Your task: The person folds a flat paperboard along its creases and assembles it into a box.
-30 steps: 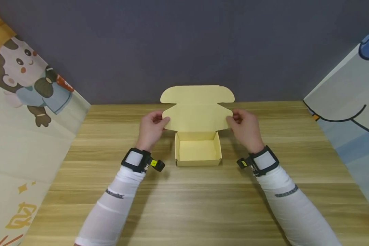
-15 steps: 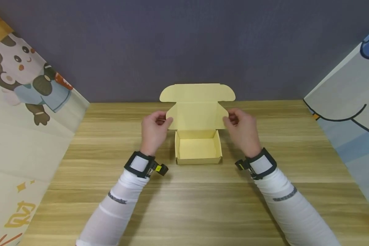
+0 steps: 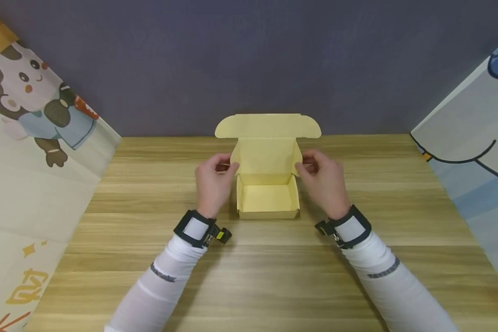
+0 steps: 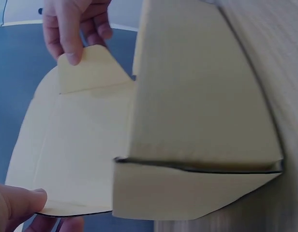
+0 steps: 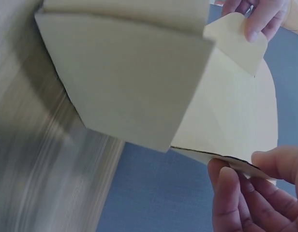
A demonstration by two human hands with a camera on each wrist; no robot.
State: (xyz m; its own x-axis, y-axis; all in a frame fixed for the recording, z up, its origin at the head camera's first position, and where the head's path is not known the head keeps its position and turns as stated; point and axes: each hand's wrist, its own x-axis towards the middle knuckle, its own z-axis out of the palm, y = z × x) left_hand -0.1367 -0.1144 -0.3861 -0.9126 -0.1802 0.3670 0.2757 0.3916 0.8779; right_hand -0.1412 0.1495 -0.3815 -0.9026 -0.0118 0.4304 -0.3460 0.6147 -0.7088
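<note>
A small pale yellow cardboard box point(image 3: 267, 198) stands on the table with its lid point(image 3: 267, 156) raised at the back. Nothing lies inside it. My left hand point(image 3: 215, 184) pinches the lid's left side flap point(image 3: 235, 159) between thumb and fingers. On the other side my right hand point(image 3: 323, 184) pinches the right side flap point(image 3: 298, 159) the same way. Both side flaps bend inward from the lid panel. The front tuck flap point(image 3: 268, 126) with rounded ends stretches along the lid's top edge. In the right wrist view, the right thumb point(image 5: 275, 162) presses on the flap's inner face.
The wood-grain table point(image 3: 265, 276) runs back to a dark grey-blue wall panel point(image 3: 265, 60). Cartoon-printed sheets hang at the left point(image 3: 37, 184) and right point(image 3: 473, 138). A camera on a black strap point(image 3: 197, 229) sits on each wrist.
Both hands have moved inward and slightly toward the person, folding the lid's side flaps from nearly flat to angled inward. The box body stays in about the same place.
</note>
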